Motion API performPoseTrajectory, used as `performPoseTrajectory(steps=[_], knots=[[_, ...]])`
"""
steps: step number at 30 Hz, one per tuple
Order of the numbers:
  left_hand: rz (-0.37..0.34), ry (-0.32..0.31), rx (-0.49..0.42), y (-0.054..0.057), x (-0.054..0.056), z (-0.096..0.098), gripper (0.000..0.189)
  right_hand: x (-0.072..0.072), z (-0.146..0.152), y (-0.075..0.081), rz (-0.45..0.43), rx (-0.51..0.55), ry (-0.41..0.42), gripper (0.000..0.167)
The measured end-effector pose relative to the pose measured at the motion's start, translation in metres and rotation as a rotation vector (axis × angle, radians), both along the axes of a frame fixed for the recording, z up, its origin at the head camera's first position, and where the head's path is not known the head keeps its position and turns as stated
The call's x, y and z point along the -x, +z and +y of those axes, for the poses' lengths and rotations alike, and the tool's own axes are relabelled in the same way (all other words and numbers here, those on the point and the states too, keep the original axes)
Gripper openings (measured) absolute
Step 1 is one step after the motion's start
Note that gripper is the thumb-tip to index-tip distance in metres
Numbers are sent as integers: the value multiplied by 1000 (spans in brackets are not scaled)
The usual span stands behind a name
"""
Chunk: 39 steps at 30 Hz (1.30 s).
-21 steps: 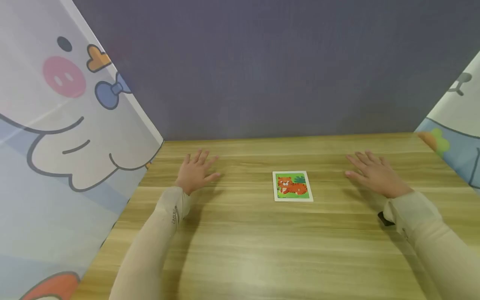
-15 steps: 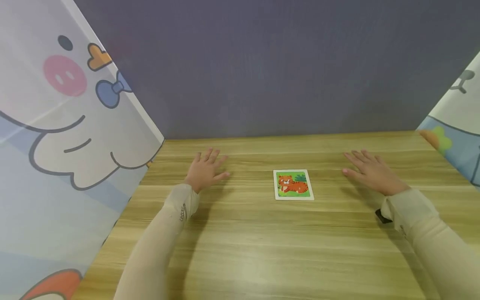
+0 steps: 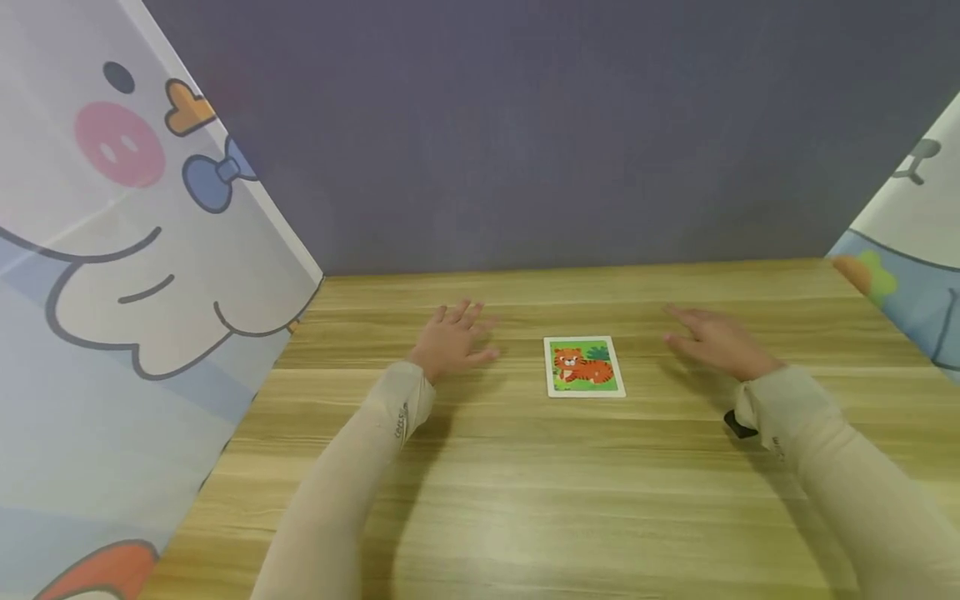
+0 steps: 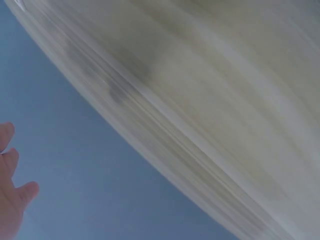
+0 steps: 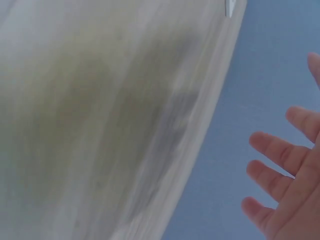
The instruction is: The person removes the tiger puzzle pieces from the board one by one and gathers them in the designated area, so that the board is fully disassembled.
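A square picture card (image 3: 583, 367) with a white border lies flat on the wooden table (image 3: 525, 483); it shows an orange striped tiger on green. To its left my left hand (image 3: 452, 340) hovers above the wood, fingers spread, holding nothing. My right hand (image 3: 720, 342) is on the card's other side, fingers extended, also with nothing in it. Neither hand touches the card. In the right wrist view the spread fingers (image 5: 275, 150) show against a blue-grey background, and a sliver of the card (image 5: 230, 7) appears at the top. The left wrist view catches only some left fingertips (image 4: 27, 192).
A dark grey panel (image 3: 510, 142) rises along the table's back edge. Cartoon-printed panels stand on the left (image 3: 180, 300) and the right (image 3: 915, 250). A small black object (image 3: 740, 424) sits at my right cuff.
My left hand has moved right, nearer to the card. My right hand has moved somewhat left toward it and turned a little. The card stays in place on the table.
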<state>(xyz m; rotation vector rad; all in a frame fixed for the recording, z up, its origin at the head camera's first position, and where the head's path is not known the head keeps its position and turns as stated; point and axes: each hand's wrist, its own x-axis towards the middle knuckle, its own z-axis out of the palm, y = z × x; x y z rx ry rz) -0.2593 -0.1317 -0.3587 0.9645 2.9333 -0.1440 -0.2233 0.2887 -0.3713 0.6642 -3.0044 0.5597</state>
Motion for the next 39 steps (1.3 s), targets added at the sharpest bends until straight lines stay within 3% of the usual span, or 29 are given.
performPoseTrajectory(steps=[16,20,24,30,39], knots=[[-70,-87,111,-9,-2,42,66,8,-37,-8,-17,-72,40,49],[-116,-97,115,-13,-5,52,67,14,-45,-8,-73,-59,51,48],[-161,-90,132,-12,-8,63,67,19,-51,-6,-185,-5,34,51],[-153,-94,210,-14,-7,76,68,25,-58,-7,-313,110,-50,55],[-187,-137,269,-19,-12,88,70,30,-72,-6,-372,117,-100,52]])
